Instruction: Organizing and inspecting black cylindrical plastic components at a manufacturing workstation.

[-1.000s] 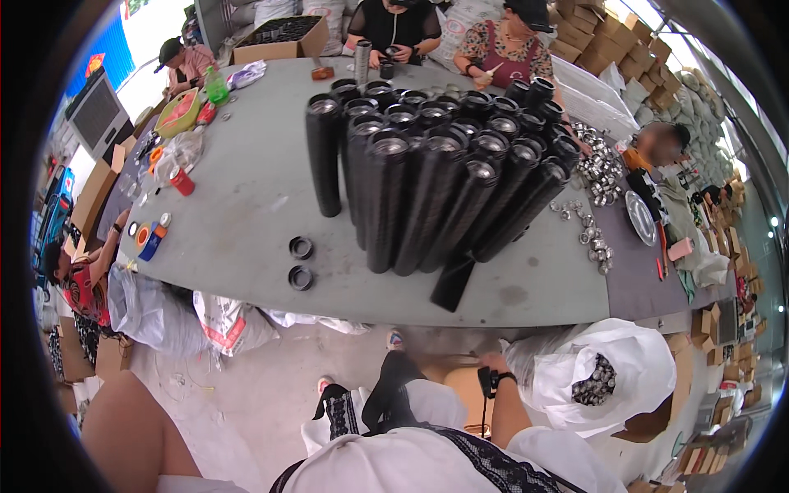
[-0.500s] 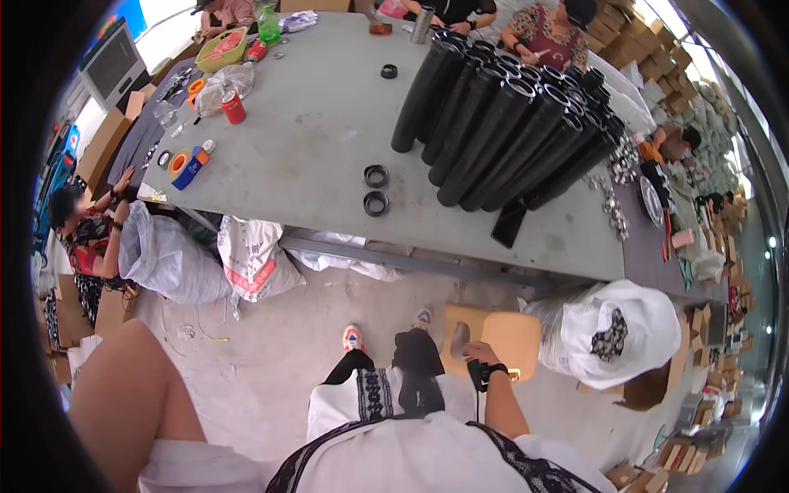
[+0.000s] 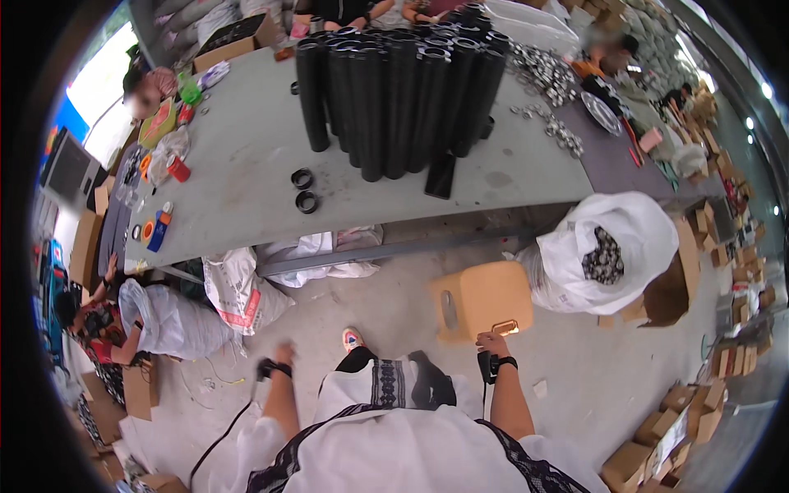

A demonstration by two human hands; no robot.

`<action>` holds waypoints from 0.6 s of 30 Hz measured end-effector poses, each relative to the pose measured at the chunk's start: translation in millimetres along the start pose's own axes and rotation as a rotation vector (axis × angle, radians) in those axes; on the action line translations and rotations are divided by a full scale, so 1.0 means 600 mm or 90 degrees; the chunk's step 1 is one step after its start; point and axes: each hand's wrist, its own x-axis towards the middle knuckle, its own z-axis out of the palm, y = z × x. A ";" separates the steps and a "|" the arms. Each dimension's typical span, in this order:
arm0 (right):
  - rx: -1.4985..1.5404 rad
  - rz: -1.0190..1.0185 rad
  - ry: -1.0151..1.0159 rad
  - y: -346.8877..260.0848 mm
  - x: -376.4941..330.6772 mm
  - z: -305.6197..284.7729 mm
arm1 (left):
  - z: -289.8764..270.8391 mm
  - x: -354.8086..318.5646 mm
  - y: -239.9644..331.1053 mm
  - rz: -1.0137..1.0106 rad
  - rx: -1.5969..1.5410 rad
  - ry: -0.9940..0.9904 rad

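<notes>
My right hand point(image 3: 494, 344) hangs at the near edge of a tan stool point(image 3: 485, 287) with an oval handle hole; whether it touches the stool is unclear, and its fingers are too small to read. On the left, my left hand point(image 3: 285, 354) hangs low over the floor, smeared by motion. Both wrists carry black devices with cords. Ahead stands a grey table point(image 3: 238, 177) bearing a dense cluster of upright black tubes point(image 3: 394, 107). Two black rings point(image 3: 306, 202) and a black phone point(image 3: 440, 176) lie in front of the tubes.
A white sack point(image 3: 567, 255) of small dark parts stands right of the stool. More sacks point(image 3: 246, 287) sit under the table's left side. Cardboard boxes point(image 3: 649, 452) line the right. Loose metal rings point(image 3: 546, 78) lie on the table's right end. Several people work around it.
My view has shifted toward the right, and the tubes appear further left. My left hand has come into view. My right hand has moved from beside the stool's hole to its near edge.
</notes>
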 end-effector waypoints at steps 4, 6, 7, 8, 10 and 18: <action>0.006 0.028 0.075 0.099 -0.059 -0.073 | 0.183 -0.097 0.076 0.257 0.392 -0.458; 0.055 0.058 0.116 0.184 -0.107 -0.125 | 0.187 -0.073 0.148 0.414 0.448 -0.429; 0.100 0.072 0.159 0.231 -0.141 -0.150 | 0.173 -0.041 0.194 0.545 0.417 -0.330; -0.024 0.049 0.150 0.283 -0.171 -0.178 | 0.162 -0.020 0.235 0.624 0.433 -0.171; -0.415 -0.043 0.091 0.394 -0.231 -0.240 | 0.154 0.027 0.371 0.535 0.401 -0.092; -0.295 0.071 0.142 0.527 -0.357 -0.191 | 0.258 -0.046 0.743 0.492 0.072 -0.176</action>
